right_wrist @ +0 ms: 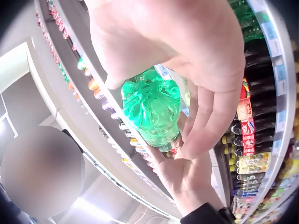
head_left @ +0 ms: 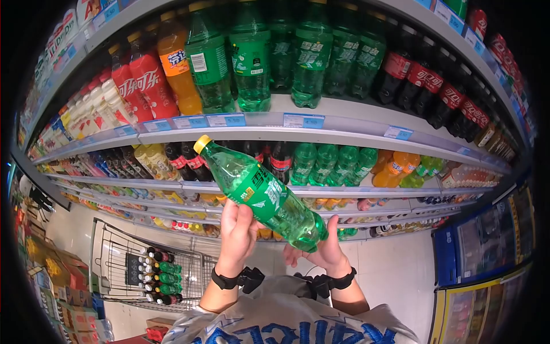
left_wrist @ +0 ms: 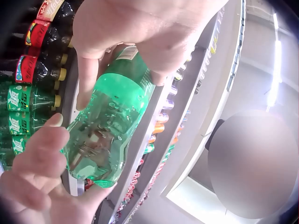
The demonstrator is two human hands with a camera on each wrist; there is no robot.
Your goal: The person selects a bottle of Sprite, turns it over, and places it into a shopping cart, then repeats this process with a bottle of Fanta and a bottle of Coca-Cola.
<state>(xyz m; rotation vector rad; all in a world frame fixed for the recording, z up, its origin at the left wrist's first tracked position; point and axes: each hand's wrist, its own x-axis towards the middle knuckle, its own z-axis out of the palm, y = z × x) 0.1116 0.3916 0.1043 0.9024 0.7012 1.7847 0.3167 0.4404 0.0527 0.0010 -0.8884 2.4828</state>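
Green bottle (head_left: 286, 212) is held slanted, yellow cap (head_left: 202, 143) toward 10 o'clock. Label's gripped by the left hand (head_left: 236, 232); base is loosely cradled by the open right hand (head_left: 329, 251). Probably hefty, slightly squeezy, slick if damp; best gripped mid-body.

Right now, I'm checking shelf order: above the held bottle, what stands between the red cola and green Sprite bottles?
In the head view, an orange Fanta bottle stands between them.

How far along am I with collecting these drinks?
Looks done: green and dark bottles lie in the cart. In hand: a yellow-capped green bottle, left hand around it, right hand at its base. Remaining, probably: putting it in the cart; whether more follow, I can't tell.
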